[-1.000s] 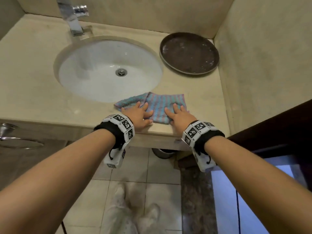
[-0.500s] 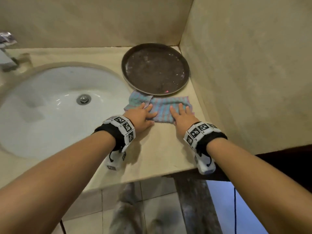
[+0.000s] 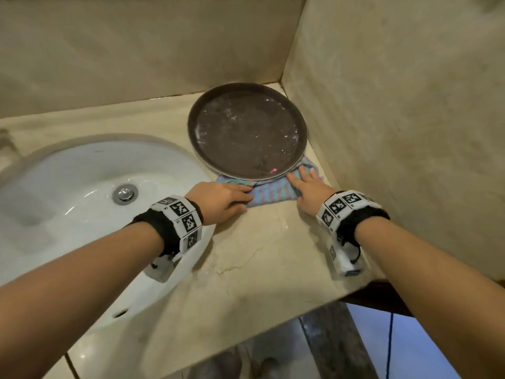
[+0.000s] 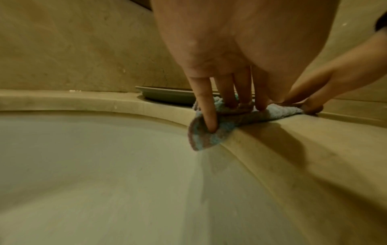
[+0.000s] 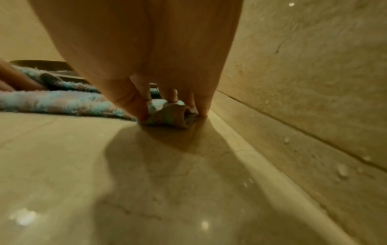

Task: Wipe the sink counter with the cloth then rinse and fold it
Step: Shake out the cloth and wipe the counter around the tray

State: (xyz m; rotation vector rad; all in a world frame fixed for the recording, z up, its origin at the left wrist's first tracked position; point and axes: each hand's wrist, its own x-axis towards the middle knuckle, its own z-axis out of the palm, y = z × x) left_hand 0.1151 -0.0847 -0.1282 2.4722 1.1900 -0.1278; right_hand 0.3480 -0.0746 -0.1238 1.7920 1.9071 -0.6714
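- Since a second ago, both hands have slid the cloth (image 3: 269,193) from the basin's front edge to the tray (image 3: 247,134).
- Left hand (image 3: 218,201) and right hand (image 3: 310,191) press it with straight fingers.
- Cloth lies on the counter (image 3: 262,269), its far edge tucked under the tray, beside the sink (image 3: 82,187).

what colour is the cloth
The cloth has blue and pink stripes, clearest in the head view.

Blue-pink striped cloth (image 3: 269,194) bunched flat on beige counter (image 3: 259,258), far edge under tray (image 3: 247,135)
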